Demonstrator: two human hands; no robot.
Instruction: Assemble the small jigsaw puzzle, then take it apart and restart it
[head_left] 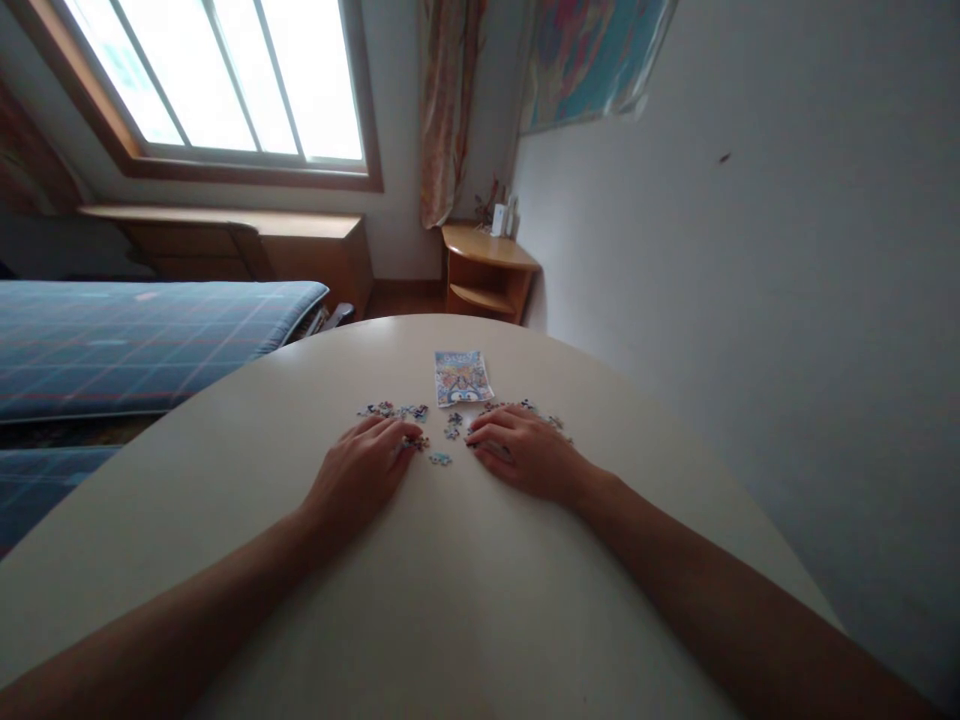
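Small jigsaw puzzle pieces (454, 426) lie scattered on the white round table (450, 580). My left hand (366, 455) rests palm down on the left group, its fingers stretched over some pieces (417, 441). On the right, my right hand (523, 448) lies over another group, fingers extended and slightly bent. Whatever is under either palm is hidden. One light-blue piece or joined pair (440, 459) sits between the hands, nearer to me. Just beyond the pieces is a colourful printed picture sheet or packet (463, 378), lying flat.
A bed with a blue plaid mattress (135, 340) stands left of the table. White wall (750, 300) runs along the right. Behind are a wooden corner shelf (491, 247), a long wooden desk (307, 226) and a bright window (225, 80).
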